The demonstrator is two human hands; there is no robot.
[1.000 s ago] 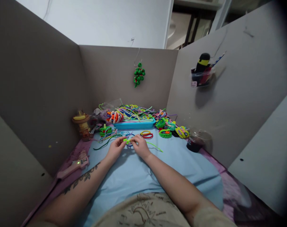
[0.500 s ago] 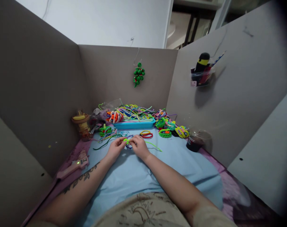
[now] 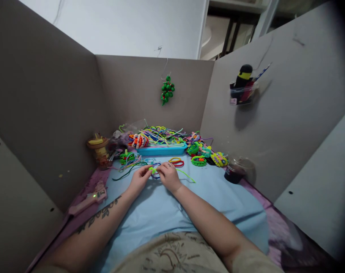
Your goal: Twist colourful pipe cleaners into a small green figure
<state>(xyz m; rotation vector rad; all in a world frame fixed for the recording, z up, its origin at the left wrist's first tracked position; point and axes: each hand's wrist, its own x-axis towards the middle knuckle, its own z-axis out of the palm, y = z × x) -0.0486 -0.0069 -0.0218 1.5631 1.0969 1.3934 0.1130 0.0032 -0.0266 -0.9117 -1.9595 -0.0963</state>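
Observation:
Between my hands is a lime-green pipe cleaner (image 3: 152,171), bunched into a small twist around a blue ring-like piece (image 3: 155,175). My left hand (image 3: 142,176) pinches the left side of the twist with thumb and forefinger. From the right, my right hand (image 3: 168,176) has its fingers closed on the green strand close by. A loose green tail (image 3: 187,175) runs out past my right hand over the blue cloth (image 3: 178,210). Red and yellow looped pieces (image 3: 176,163) lie just beyond that hand. My fingers partly hide the join.
A blue tray (image 3: 161,151) heaped with pipe cleaners stands at the back. Several woven pieces (image 3: 199,161) and a dark-filled clear cup (image 3: 235,173) are on the right. A pink glue gun (image 3: 89,200) with a lit green light and a brown-and-yellow container (image 3: 100,151) are on the left.
My right hand has shifted very slightly and turned a little, its fingers still at the green strand. My left hand keeps its place.

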